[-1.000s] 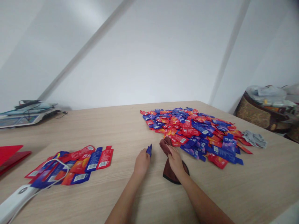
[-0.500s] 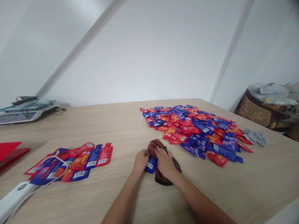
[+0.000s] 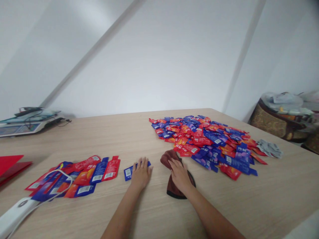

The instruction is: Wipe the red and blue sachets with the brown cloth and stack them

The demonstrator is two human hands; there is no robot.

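Note:
A blue packet [image 3: 128, 173] lies flat on the table, partly covered by my left hand [image 3: 141, 173], whose fingers are spread over it. My right hand [image 3: 179, 176] rests with extended fingers on a brown cloth [image 3: 171, 188] with a black edge. The cloth is bunched at its upper end. To the left of my hands is a group of overlapping red and blue packets [image 3: 99, 170]. A large heap of similar packets [image 3: 199, 139] spreads beyond my right hand.
Grey gloves or cloth [image 3: 269, 148] lie right of the heap. A white device [image 3: 17, 212] with a cable is at the near left, and a red folder [image 3: 12, 167] behind it. A scale-like device [image 3: 27, 126] stands far left. A patterned chair [image 3: 270, 122] holds plastic bags.
My left hand has moved left with the blue packet, which now lies turned sideways, away from the cloth. The fingers of that hand have spread. My right hand remains on the cloth.

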